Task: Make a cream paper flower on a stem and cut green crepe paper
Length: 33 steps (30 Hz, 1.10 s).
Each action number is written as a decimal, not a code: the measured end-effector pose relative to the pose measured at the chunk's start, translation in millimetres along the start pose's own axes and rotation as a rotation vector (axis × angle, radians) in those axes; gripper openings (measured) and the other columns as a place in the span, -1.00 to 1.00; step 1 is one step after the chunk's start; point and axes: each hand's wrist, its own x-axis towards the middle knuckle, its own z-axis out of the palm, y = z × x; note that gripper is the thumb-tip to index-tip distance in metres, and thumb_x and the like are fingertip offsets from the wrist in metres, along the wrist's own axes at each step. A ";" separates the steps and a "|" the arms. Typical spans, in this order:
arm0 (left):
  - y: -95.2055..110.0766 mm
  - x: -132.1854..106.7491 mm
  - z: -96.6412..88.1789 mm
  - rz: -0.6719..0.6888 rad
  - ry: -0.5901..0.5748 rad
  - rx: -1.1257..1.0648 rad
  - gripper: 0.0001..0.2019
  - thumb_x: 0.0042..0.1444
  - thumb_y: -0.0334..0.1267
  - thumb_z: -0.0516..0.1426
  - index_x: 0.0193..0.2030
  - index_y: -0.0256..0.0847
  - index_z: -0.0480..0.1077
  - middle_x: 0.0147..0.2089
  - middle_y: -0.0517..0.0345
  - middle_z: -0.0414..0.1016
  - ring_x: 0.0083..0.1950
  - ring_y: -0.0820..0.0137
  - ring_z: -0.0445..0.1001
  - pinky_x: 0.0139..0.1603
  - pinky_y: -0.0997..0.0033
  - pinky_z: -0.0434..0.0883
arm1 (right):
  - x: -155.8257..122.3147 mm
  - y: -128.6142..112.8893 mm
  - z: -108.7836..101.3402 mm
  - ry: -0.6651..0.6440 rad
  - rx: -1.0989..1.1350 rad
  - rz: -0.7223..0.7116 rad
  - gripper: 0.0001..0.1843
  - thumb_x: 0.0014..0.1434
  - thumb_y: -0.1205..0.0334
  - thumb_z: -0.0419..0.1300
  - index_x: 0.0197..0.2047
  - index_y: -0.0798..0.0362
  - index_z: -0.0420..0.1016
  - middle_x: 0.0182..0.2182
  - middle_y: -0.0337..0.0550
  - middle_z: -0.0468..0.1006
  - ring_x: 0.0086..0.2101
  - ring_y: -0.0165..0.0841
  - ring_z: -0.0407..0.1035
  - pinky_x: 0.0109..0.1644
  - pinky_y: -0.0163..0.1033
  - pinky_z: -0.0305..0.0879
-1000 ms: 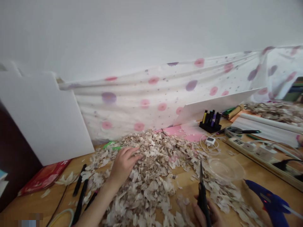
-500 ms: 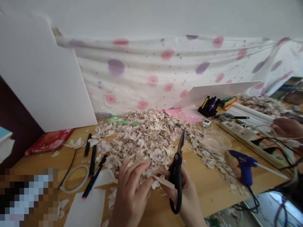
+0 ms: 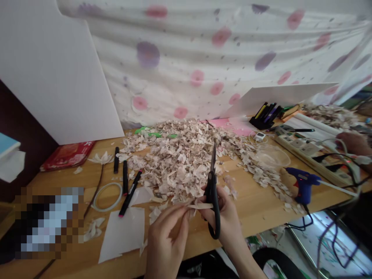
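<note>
My right hand (image 3: pixel 225 211) is closed around a pair of black-handled scissors (image 3: pixel 213 193), whose blades point up and away over the pile. Between both hands stretches a narrow pale strip (image 3: pixel 202 206), thin like paper or dried petal. My left hand (image 3: pixel 170 228) pinches its left end with thumb and fingers. The strip's right end lies at my right fingers, beside the scissor handle. Just beyond the hands spreads a big heap of pale petal-like scraps (image 3: pixel 180 162). Exactly how the right fingertips grip the strip is partly hidden by the scissors.
Left of the heap lie black markers (image 3: pixel 130 193), a white ring (image 3: pixel 108 197), a paper sheet (image 3: pixel 123 232) and a stemmed pale flower (image 3: pixel 101 158). To the right are a blue glue gun (image 3: pixel 303 184), a power strip (image 3: pixel 312 155) with cables, and another person's hand (image 3: pixel 353 143).
My left fingers, spread apart before, have closed on the strip's left end. The view has tilted downward, showing more below the table edge. The scissors stay in my right hand.
</note>
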 end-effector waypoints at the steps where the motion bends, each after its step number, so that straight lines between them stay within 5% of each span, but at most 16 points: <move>1: 1.0 -0.4 -0.8 -0.084 0.020 -0.033 -0.85 0.16 -0.33 0.20 -0.21 -0.07 0.60 -0.22 0.11 0.70 -0.21 0.27 0.67 -0.17 0.36 0.61 | -0.9 0.1 2.2 -0.003 0.005 0.001 -0.55 -0.16 0.21 0.45 -0.22 -0.03 0.36 -0.56 -0.33 0.53 -0.63 -0.44 0.31 -0.56 -0.40 0.21; 6: 5.3 -7.3 0.9 -0.554 0.035 -0.320 -0.84 0.08 -0.15 0.29 -0.23 -0.13 0.55 -0.25 0.05 0.70 -0.22 0.23 0.67 -0.24 0.39 0.59 | -5.7 3.6 3.7 -0.015 -0.033 0.038 -0.56 -0.18 0.26 0.41 -0.20 0.01 0.38 -0.57 -0.36 0.50 -0.64 -0.51 0.23 -0.59 -0.45 0.13; 9: 3.9 -12.2 3.3 -0.701 0.057 -0.480 -0.72 0.05 -0.09 0.32 -0.15 -0.17 0.49 -0.22 0.00 0.68 -0.18 0.23 0.67 -0.23 0.40 0.59 | -8.1 0.7 1.9 -0.014 -0.075 0.054 -0.60 -0.15 0.24 0.37 -0.20 0.03 0.40 -0.55 -0.35 0.51 -0.64 -0.52 0.23 -0.60 -0.47 0.12; 17: -0.4 -21.3 1.2 -0.632 -0.067 -0.572 -0.63 0.10 -0.23 0.28 0.08 -0.12 0.45 0.03 -0.03 0.61 0.01 0.25 0.60 0.01 0.31 0.55 | -13.3 -2.0 -3.1 -0.098 -0.036 0.144 -0.56 -0.20 0.25 0.36 -0.18 0.03 0.41 -0.51 -0.31 0.54 -0.60 -0.48 0.31 -0.55 -0.42 0.24; 25: -1.6 -20.2 -0.3 -0.657 -0.090 -0.578 -0.70 0.06 -0.23 0.30 -0.03 -0.12 0.54 -0.10 0.03 0.63 -0.07 0.25 0.62 -0.08 0.33 0.57 | -16.8 -6.1 -4.0 -0.226 0.004 0.151 -0.52 -0.16 0.21 0.48 -0.19 0.00 0.38 -0.53 -0.32 0.55 -0.54 -0.40 0.41 -0.48 -0.40 0.28; 33: 2.6 -20.1 6.9 -0.618 0.025 -0.517 -0.70 0.08 -0.23 0.30 -0.01 -0.11 0.54 -0.12 0.05 0.61 -0.11 0.30 0.60 -0.16 0.43 0.55 | -26.8 3.0 -6.2 -0.236 -0.003 0.163 -0.43 -0.11 0.29 0.54 -0.09 -0.02 0.36 -0.44 -0.35 0.58 -0.46 -0.43 0.45 -0.37 -0.39 0.33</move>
